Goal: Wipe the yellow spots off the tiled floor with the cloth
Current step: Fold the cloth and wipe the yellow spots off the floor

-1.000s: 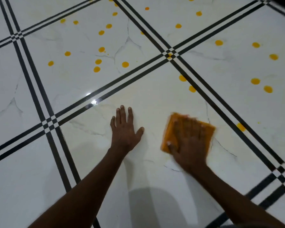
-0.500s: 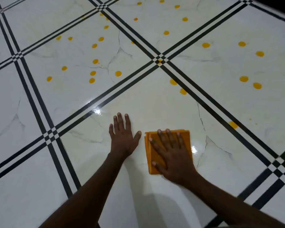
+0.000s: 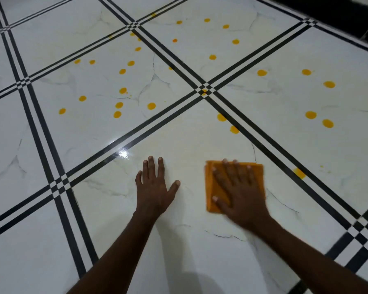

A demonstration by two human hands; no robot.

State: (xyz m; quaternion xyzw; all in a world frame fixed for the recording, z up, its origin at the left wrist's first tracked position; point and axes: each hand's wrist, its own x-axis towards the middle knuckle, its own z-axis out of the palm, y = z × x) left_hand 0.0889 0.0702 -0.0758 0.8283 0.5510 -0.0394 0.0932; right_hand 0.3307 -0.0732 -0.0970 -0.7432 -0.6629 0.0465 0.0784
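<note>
A folded orange cloth (image 3: 211,183) lies flat on the white tiled floor (image 3: 200,149), and my right hand (image 3: 240,194) presses on it with straight, spread fingers. My left hand (image 3: 154,187) rests flat on the tile to the cloth's left, a hand's width away. Several yellow spots dot the tiles beyond: two (image 3: 221,117) just ahead of the cloth near the black lines, one (image 3: 299,172) on the black line to its right, a cluster (image 3: 119,105) on the far left tile and more (image 3: 310,115) on the far right tile.
Paired black lines (image 3: 57,183) cross the floor in a diagonal grid. A dark edge (image 3: 348,11) runs along the top right corner. A bright glare spot (image 3: 122,154) sits ahead of my left hand.
My right hand slid the cloth left toward my left hand, then back to the right. My left hand stayed planted. The view tilted upward, showing more far tiles.
</note>
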